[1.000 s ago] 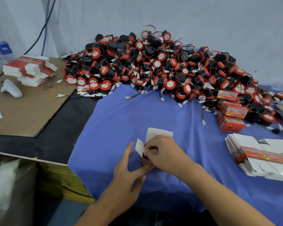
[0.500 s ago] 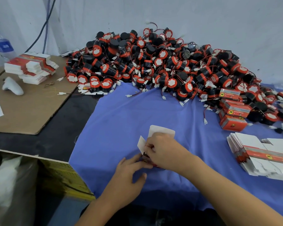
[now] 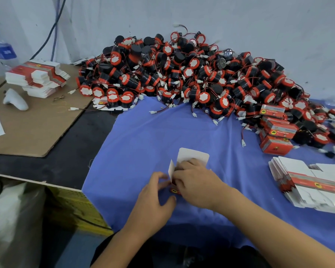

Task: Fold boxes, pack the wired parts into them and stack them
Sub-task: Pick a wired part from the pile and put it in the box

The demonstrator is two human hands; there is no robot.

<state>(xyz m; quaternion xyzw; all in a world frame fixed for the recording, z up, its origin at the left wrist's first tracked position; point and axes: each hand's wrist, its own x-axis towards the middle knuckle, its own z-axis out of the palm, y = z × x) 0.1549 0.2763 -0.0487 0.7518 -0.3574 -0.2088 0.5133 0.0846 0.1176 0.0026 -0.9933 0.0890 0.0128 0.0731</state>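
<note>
L hand fingers curled in vs splayed before, pinching box, R hand grips it too

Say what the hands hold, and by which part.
One small box: right hand grips its open top by the flaps; left hand pinches its left side.

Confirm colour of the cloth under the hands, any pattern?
Plain blue cloth, no pattern. The head view is the only one and shows it clearly.
</note>
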